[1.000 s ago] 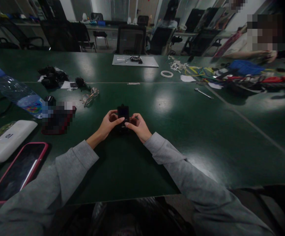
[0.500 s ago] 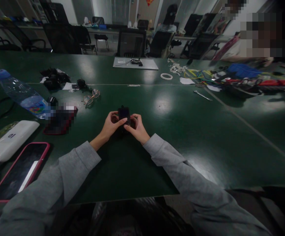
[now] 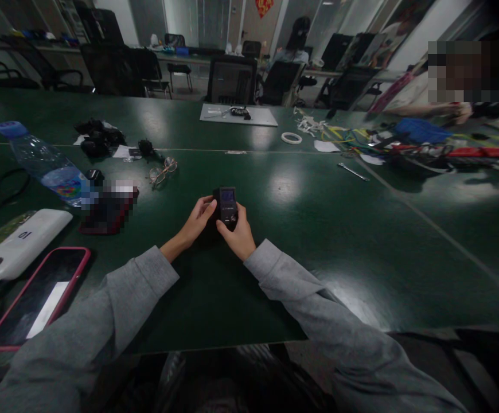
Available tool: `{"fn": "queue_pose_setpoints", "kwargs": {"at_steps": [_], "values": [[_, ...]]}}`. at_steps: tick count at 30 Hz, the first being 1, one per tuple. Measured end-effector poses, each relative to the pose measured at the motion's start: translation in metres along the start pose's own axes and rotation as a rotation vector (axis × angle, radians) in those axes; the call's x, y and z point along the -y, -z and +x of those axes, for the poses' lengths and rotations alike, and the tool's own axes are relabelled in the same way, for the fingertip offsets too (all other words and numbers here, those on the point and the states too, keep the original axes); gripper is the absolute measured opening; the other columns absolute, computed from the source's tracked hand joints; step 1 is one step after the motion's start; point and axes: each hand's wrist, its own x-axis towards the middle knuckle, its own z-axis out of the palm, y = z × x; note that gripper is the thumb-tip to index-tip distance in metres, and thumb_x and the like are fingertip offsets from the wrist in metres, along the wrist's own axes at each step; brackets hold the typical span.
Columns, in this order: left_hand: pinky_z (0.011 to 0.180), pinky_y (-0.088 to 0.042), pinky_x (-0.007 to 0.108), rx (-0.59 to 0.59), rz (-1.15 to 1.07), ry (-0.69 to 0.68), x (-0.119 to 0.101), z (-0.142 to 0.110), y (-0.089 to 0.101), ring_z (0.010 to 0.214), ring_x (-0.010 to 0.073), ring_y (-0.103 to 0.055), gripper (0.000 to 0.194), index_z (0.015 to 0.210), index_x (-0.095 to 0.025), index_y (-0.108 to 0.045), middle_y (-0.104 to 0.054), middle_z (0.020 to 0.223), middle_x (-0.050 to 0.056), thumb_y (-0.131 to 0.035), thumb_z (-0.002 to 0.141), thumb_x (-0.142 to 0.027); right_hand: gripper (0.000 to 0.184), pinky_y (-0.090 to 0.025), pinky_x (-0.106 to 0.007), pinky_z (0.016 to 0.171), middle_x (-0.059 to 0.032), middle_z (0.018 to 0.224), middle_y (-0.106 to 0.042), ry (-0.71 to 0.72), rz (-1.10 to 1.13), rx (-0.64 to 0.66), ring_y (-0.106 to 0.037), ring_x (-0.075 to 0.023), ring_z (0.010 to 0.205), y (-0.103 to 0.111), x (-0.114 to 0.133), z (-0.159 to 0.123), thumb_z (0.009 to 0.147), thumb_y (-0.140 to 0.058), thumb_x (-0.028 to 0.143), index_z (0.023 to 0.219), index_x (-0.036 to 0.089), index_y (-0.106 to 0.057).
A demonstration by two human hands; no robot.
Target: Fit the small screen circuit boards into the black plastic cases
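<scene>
A small black device with a little screen [image 3: 227,197] and small buttons below it is held upright over the green table [image 3: 215,298]. My right hand [image 3: 241,234] is closed around its lower right side, thumb on the front near the bottom. My left hand [image 3: 197,221] grips its left side, with the thumb along the left edge and the other fingers partly hidden behind. The screen faces me and glows faintly bluish; what it displays is too small to read.
To the left lie a pink-framed phone [image 3: 38,301], a white power bank [image 3: 26,244], a tilted water bottle [image 3: 45,163] and eyeglasses [image 3: 163,171]. Further right are a wrench [image 3: 353,171], a tape roll [image 3: 291,137] and tangled cables [image 3: 421,146]. A person sits at the far right.
The device has turned and shifted slightly right, so its screen and buttons now show. My left thumb has drawn back from its front to the left edge.
</scene>
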Motion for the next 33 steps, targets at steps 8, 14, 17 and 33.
{"fn": "queue_pose_setpoints", "kwargs": {"at_steps": [8,14,17,33], "values": [[0.096,-0.046,0.038,0.059,-0.109,0.069,0.002,0.001,0.004,0.104,0.0203,-0.062,0.048,0.121,-0.021,-0.056,-0.066,0.113,0.008,-0.067,0.083,-0.047,0.063,-0.044,-0.048,0.103,-0.0131,0.123,-0.054,-0.029,0.046,-0.014,-0.056,-0.0259,0.111,0.003,0.003,0.002,0.078,-0.066,0.038,0.132,0.019,-0.039],[0.095,-0.047,0.039,0.05,-0.189,0.094,0.0,0.005,0.005,0.106,0.0228,-0.062,0.049,0.113,-0.02,-0.062,-0.068,0.111,0.01,-0.062,0.082,-0.059,0.064,-0.044,-0.049,0.104,-0.0134,0.126,-0.055,0.023,0.067,-0.005,-0.056,-0.0262,0.112,0.004,0.007,-0.003,0.082,-0.063,0.04,0.137,0.02,-0.036],[0.092,-0.049,0.042,0.122,-0.251,0.165,-0.002,0.005,0.005,0.106,0.0263,-0.063,0.065,0.11,-0.019,-0.064,-0.07,0.105,0.012,-0.047,0.082,-0.074,0.068,-0.044,-0.049,0.105,-0.0147,0.133,-0.051,0.087,0.031,0.032,-0.055,-0.0268,0.117,0.004,0.012,-0.005,0.085,-0.061,0.04,0.142,0.02,-0.031],[0.087,-0.051,0.05,0.128,-0.316,0.286,-0.004,0.004,0.01,0.11,0.0349,-0.062,0.083,0.106,-0.019,-0.064,-0.071,0.095,0.013,-0.039,0.07,-0.09,0.081,-0.023,-0.055,0.121,-0.0076,0.157,-0.028,0.361,-0.356,0.23,-0.015,-0.0347,0.149,0.008,0.04,-0.015,0.084,-0.061,0.058,0.151,0.025,-0.03]]}}
